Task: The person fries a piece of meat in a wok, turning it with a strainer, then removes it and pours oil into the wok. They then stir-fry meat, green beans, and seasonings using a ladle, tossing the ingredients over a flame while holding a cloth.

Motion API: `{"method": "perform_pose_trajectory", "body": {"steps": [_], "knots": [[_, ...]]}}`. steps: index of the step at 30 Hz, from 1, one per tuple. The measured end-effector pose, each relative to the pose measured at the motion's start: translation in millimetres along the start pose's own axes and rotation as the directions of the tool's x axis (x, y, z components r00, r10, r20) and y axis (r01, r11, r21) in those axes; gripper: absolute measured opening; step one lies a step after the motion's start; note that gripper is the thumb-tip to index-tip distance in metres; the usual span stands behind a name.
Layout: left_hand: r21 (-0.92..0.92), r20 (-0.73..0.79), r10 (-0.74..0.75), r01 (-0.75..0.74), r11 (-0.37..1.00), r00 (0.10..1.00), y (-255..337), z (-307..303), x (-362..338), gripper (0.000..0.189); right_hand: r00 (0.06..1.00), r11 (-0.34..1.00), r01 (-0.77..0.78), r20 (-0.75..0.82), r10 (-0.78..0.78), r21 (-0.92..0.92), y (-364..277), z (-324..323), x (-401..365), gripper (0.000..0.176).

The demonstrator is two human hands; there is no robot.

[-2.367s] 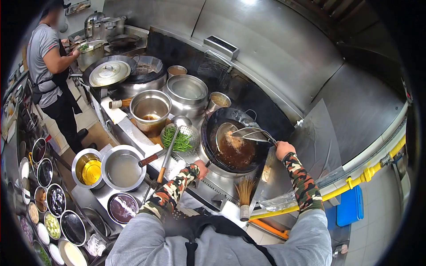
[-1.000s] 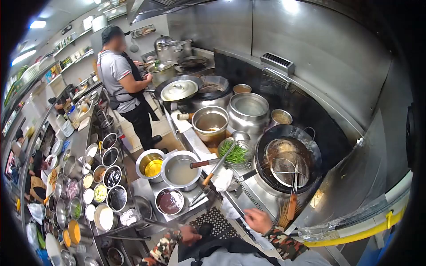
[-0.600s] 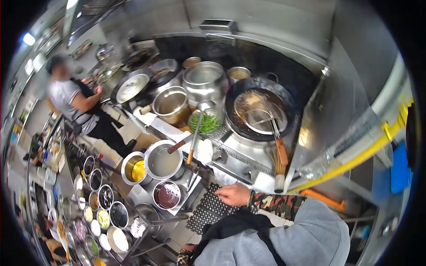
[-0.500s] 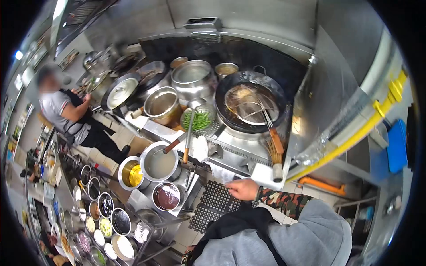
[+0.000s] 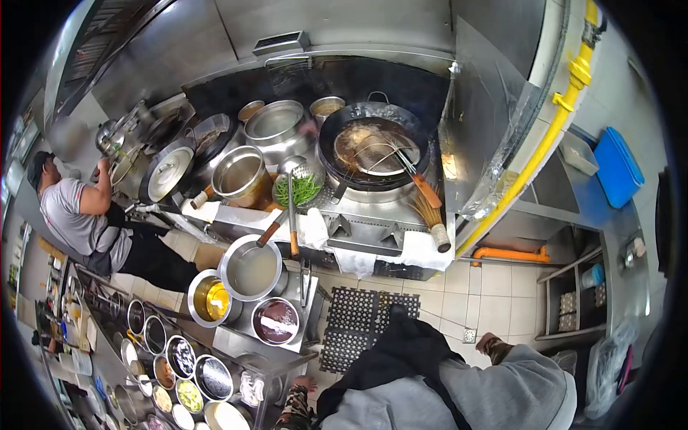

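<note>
My right hand (image 5: 489, 345) hangs low beside my body, over the tiled floor, and its fingers are hard to make out. Nothing shows in it. My left hand (image 5: 304, 384) is low by my left side, close to the steel prep counter, its fingers mostly hidden. Ahead on the stove sits a wok (image 5: 337, 154) of dark oil with a wire strainer (image 5: 380, 154) resting in it. Left of the wok, green beans (image 5: 301, 190) lie in a perforated ladle. A long-handled ladle (image 5: 292, 215) lies across it.
A pot of cloudy liquid (image 5: 251, 269), a pot of yellow oil (image 5: 215, 297) and a bowl of dark sauce (image 5: 275, 320) stand to the left. A bamboo brush (image 5: 433, 228) rests on the stove's right edge. A black mat (image 5: 351, 326) covers the floor. A co-worker (image 5: 82, 208) stands at far left.
My right hand has drawn back from near the stove's front edge and dropped to my right side. My view has turned right, and my left hand now shows more. The co-worker's arm is raised higher.
</note>
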State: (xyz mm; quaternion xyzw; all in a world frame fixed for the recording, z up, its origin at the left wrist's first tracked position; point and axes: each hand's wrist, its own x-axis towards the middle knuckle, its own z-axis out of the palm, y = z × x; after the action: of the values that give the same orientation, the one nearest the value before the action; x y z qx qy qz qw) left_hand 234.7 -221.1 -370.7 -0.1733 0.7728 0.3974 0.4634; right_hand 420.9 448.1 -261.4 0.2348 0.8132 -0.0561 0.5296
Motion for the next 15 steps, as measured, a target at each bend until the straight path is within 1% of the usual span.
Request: {"method": "perform_pose_trajectory", "body": {"steps": [1,2,3,4,5,6,7,8,9,11,12,13,14,15], "knots": [[-0.012,0.049,-0.004,0.005,1.0,0.999,-1,-2,5,0.028,0.999,0.999,0.033,0.037,-0.032,-0.026,7,30,18,0.028],[-0.016,0.1,-0.009,0.011,1.0,0.995,1,-4,6,0.028,0.99,0.997,0.075,0.117,-0.075,0.004,0,32,13,0.028],[-0.257,0.607,0.165,-0.005,0.966,0.777,7,-3,14,0.028,0.973,0.993,0.116,0.197,-0.121,0.036,-9,34,6,0.028],[-0.235,0.176,-0.34,0.375,0.897,0.924,4,10,11,0.024,0.985,0.99,0.06,0.152,-0.079,0.124,-23,32,-3,0.025],[0.059,-0.019,-0.242,0.243,0.968,0.97,15,11,-21,0.024,0.993,0.978,0.006,0.112,-0.03,0.208,-39,22,-20,0.023],[0.156,-0.035,-0.176,0.18,0.971,0.984,20,10,-29,0.024,0.992,0.969,-0.028,0.123,-0.003,0.247,-47,29,1,0.019],[0.209,-0.044,-0.136,0.142,0.967,0.99,27,9,-34,0.024,0.989,0.979,0.036,0.133,-0.064,0.201,-56,22,12,0.022],[0.245,-0.047,-0.11,0.118,0.962,0.993,34,10,-37,0.023,0.993,0.973,0.065,0.086,-0.086,0.223,-67,7,12,0.024],[0.27,-0.047,-0.092,0.102,0.958,0.995,39,10,-39,0.023,0.993,0.966,0.096,0.036,-0.108,0.241,-82,-21,3,0.026],[0.296,-0.055,-0.078,0.091,0.951,0.995,44,9,-37,0.023,0.965,0.96,0.262,-0.059,-0.257,0.104,-99,-56,24,0.031],[0.303,-0.059,-0.075,0.089,0.949,0.995,49,8,-35,0.022,0.945,0.947,0.316,-0.111,-0.308,0.058,-105,-70,40,0.03],[0.308,-0.065,-0.073,0.089,0.947,0.995,55,6,-34,0.022,0.894,0.904,0.414,-0.14,-0.425,-0.104,-108,-82,59,0.031],[0.311,-0.066,-0.071,0.088,0.946,0.995,59,6,-32,0.022,0.852,0.879,0.405,-0.245,-0.463,-0.253,-114,-96,68,0.021],[0.318,-0.07,-0.07,0.089,0.944,0.995,64,3,-30,0.022,0.794,0.841,0.372,-0.336,-0.507,-0.393,-119,-107,75,0.017]]}}
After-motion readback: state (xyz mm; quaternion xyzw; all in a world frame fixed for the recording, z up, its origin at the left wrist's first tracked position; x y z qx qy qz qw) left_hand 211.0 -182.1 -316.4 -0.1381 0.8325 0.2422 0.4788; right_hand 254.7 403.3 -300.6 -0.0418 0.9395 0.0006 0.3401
